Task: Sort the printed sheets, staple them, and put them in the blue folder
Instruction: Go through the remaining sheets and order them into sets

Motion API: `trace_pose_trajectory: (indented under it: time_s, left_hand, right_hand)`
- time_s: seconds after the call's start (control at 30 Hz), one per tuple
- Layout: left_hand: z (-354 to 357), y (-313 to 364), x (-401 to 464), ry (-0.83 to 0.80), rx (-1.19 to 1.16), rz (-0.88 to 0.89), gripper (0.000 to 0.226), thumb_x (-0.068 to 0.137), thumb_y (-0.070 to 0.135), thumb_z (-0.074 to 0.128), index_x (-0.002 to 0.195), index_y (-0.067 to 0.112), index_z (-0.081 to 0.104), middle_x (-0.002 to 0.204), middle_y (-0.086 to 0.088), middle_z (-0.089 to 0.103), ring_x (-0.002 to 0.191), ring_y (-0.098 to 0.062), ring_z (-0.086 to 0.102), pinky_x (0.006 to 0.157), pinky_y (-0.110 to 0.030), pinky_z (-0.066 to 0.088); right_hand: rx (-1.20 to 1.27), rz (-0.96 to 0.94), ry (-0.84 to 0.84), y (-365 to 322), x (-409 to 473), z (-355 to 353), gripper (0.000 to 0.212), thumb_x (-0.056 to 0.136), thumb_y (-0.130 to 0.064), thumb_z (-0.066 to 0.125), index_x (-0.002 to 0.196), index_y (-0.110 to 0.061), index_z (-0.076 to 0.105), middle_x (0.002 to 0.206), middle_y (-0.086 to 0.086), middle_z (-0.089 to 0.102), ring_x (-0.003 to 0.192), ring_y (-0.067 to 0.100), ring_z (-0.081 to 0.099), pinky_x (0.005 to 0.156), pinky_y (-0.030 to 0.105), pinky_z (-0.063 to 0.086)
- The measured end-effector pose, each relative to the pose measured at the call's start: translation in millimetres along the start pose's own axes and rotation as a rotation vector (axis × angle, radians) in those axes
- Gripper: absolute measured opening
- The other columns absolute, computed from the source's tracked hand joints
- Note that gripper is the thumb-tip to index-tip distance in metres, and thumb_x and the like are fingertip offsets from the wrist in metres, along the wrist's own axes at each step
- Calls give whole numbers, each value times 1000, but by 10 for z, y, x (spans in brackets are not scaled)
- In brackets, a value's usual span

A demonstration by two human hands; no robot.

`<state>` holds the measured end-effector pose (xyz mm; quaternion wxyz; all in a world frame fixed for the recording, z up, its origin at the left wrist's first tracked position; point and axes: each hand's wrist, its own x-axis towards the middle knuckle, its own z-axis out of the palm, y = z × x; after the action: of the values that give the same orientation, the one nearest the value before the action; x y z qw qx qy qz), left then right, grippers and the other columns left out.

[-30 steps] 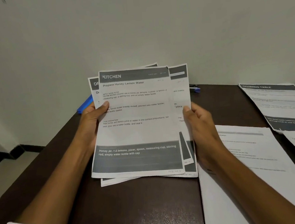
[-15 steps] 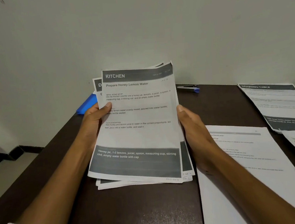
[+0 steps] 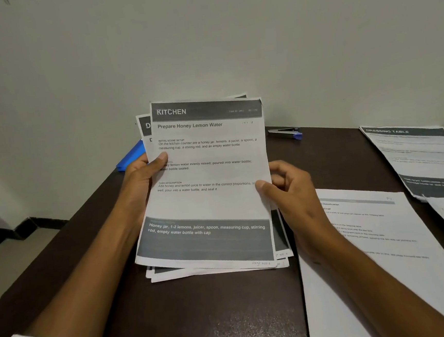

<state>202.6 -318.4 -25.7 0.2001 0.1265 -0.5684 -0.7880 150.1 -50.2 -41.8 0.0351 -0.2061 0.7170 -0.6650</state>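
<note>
Between our hands, the stack of printed sheets (image 3: 206, 185) has squared up; left hand (image 3: 142, 175) and right hand (image 3: 287, 189) pinch its edges, nearly staple-ready.

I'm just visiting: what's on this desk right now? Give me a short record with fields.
Held: stack of printed sheets, top page headed KITCHEN, lower edges uneven
Left hand: grips the stack's left edge, thumb on top
Right hand: pinches the right edge
Stapler: at the table's far edge, untouched
Blue folder: behind the stack, mostly hidden
Loose sheets: lying flat to the right
Table: dark
</note>
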Motion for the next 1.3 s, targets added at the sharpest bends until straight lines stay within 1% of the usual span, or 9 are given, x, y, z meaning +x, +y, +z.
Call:
trace_pose_trajectory:
  time_s: [0.2, 0.33, 0.43, 0.57, 0.73, 0.93, 1.1, 1.2, 1.3]
  left_hand:
    - [-16, 2, -2, -49, -46, -31, 37, 105, 13, 55, 141, 6, 62, 131, -15, 73, 111, -30, 74, 85, -40, 65]
    - [-25, -6, 6, -66, -52, -26, 38, 105, 12, 54, 142, 6, 60, 134, -15, 71, 121, -33, 70, 95, -44, 62]
    - [-31, -8, 11, -71, -59, -37, 39, 106, 13, 53, 144, 6, 59, 138, -15, 69, 125, -34, 68, 101, -48, 58]
    - [-5, 24, -27, -37, -137, -88, 38, 108, 22, 50, 142, 10, 62, 134, -11, 72, 125, -31, 68, 101, -47, 58]
    - [19, 43, -56, -18, -139, -90, 36, 109, 25, 48, 140, 13, 64, 132, -9, 73, 123, -29, 69, 98, -45, 59]
    - [-44, 1, 4, -21, -115, -79, 38, 109, 24, 48, 142, 9, 62, 136, -12, 70, 128, -33, 66, 109, -51, 53]
    - [-103, -22, 31, -28, -116, -96, 43, 109, 29, 50, 147, 12, 58, 141, -13, 68, 129, -36, 65, 108, -55, 53]
    - [-85, -12, 19, -23, -111, -84, 41, 109, 28, 49, 145, 13, 60, 138, -12, 69, 128, -36, 65, 106, -55, 54]
    - [-73, 0, 3, -28, -113, -92, 40, 110, 28, 47, 146, 14, 59, 137, -12, 70, 128, -35, 66, 107, -56, 53]
  right_hand:
    - [30, 22, 22, -10, -10, -16, 20, 103, -5, 59, 120, -11, 68, 103, 8, 82, 96, 29, 80, 93, 55, 61]
    - [48, 33, 33, -17, -12, -14, 19, 104, -7, 58, 118, -13, 68, 97, 14, 81, 92, 35, 79, 89, 57, 62]
    - [69, 50, 27, -31, -15, -21, 19, 106, -7, 55, 119, -12, 68, 96, 12, 81, 90, 32, 80, 86, 51, 63]
    - [88, 61, 21, -51, -20, -25, 19, 108, -8, 52, 121, -11, 66, 97, 9, 82, 89, 29, 80, 78, 41, 63]
    - [117, 69, 19, -63, -25, -17, 21, 109, -10, 51, 124, -12, 65, 102, 6, 82, 94, 27, 80, 86, 44, 63]
    - [66, 55, 48, -46, -26, 1, 23, 111, -20, 50, 129, -20, 65, 116, -9, 79, 104, 13, 77, 93, 35, 62]
    - [67, -40, 223, -58, 16, -40, 24, 112, -21, 48, 126, -18, 66, 116, -7, 78, 103, 9, 76, 86, 28, 63]
    - [175, -86, 460, -77, 128, -220, 21, 110, -11, 46, 113, -7, 67, 101, -1, 76, 85, 5, 73, 76, 21, 58]
    - [370, -21, 617, -45, 218, -478, 21, 110, -13, 47, 101, -16, 66, 93, 1, 74, 79, 11, 71, 78, 33, 59]
